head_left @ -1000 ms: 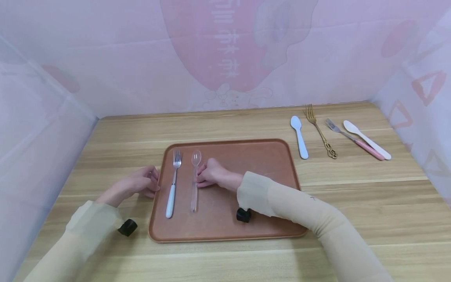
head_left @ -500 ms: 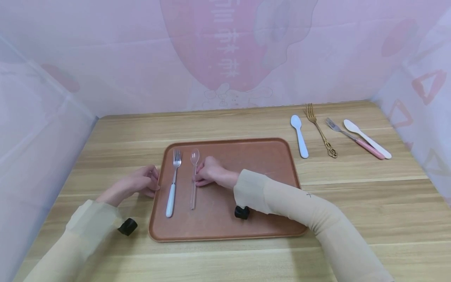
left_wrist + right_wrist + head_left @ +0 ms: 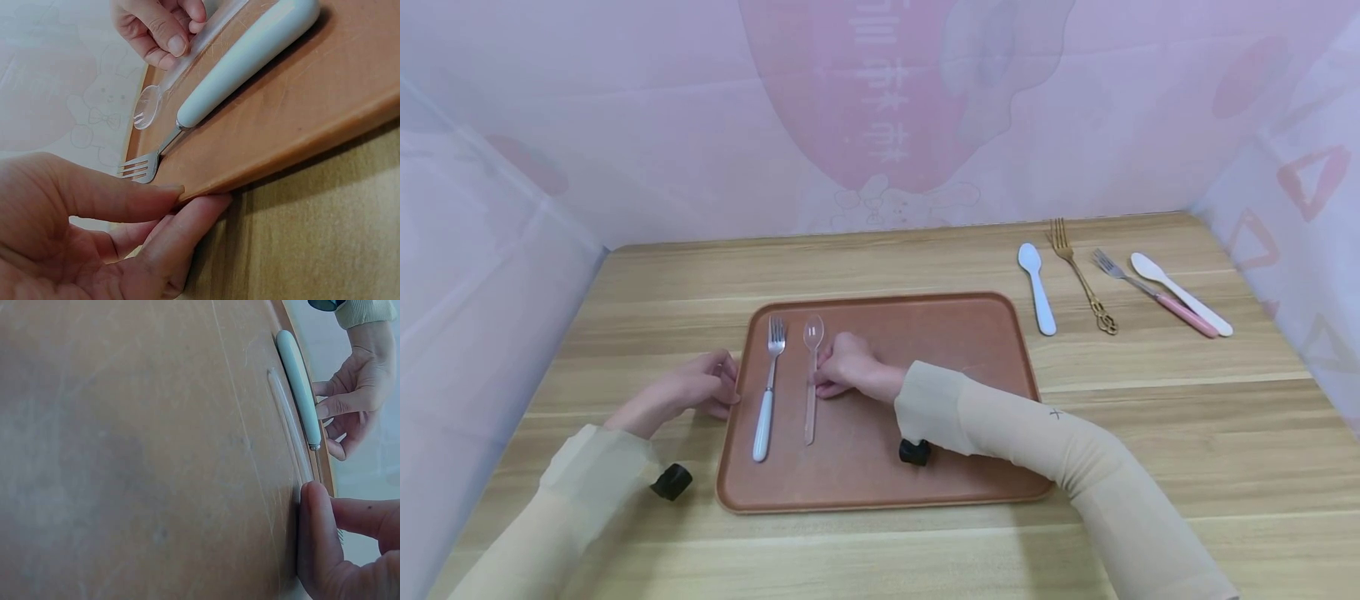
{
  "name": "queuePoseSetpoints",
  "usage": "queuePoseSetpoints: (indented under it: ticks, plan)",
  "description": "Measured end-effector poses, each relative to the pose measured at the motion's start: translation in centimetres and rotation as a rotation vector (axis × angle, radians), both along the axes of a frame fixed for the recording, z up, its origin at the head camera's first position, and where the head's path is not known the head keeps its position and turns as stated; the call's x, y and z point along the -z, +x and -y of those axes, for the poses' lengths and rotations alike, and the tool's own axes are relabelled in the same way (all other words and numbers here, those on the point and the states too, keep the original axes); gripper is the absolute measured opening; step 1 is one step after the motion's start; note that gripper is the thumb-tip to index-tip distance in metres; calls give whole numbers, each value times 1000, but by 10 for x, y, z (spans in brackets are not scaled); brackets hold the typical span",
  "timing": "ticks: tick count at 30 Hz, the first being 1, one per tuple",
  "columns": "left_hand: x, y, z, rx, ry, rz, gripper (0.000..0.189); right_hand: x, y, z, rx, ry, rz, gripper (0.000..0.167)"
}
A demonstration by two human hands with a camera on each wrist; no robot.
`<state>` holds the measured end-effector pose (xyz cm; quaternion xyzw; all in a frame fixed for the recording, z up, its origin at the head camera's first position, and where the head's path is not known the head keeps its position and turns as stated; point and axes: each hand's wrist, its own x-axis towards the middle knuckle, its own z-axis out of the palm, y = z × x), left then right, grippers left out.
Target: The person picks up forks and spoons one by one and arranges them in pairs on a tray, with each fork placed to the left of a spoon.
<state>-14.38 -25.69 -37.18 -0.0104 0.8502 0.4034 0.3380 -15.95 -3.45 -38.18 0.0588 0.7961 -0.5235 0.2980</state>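
A brown tray [image 3: 925, 333] lies on the wooden table. My left hand [image 3: 703, 385] is at its left edge; in the left wrist view the thumb sits on the rim with fingers below, pinching it. Over the tray, my right hand [image 3: 850, 367] pinches the handle of a clear plastic spoon [image 3: 811, 417], whose bowl points away from me. The right wrist view shows the thumb and a finger on that handle [image 3: 289, 412]. Left of the spoon, a fork [image 3: 763, 425] with a pale ribbed handle lies roughly parallel, tines pointing away.
At the back right of the table [image 3: 1150, 433] lie a pale blue spoon [image 3: 1037, 292], an ornate gold fork [image 3: 1084, 283], a pink-handled fork [image 3: 1180, 312] and a white spoon [image 3: 1180, 292]. A printed cloth [image 3: 700, 125] hangs behind and at the sides.
My right hand has shifted the clear spoon slightly left, closer to the fork, and a little away from me. The left hand stays at the tray's edge.
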Motion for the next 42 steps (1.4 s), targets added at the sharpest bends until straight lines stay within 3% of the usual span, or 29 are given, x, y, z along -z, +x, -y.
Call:
queuePoseSetpoints:
  ticks: [14,30,36,42]
  plan:
    - [0,0,-1,0,-6,-3,34,1,3,-2,-41,28,-55,10]
    - [1,0,0,3,1,-10,33,-1,4,-4,-33,21,-26,7]
    - [1,0,0,-1,3,-9,33,-9,10,-15,-146,93,-144,8]
    - [3,0,2,-6,15,-12,33,-12,16,-24,-360,129,-409,17]
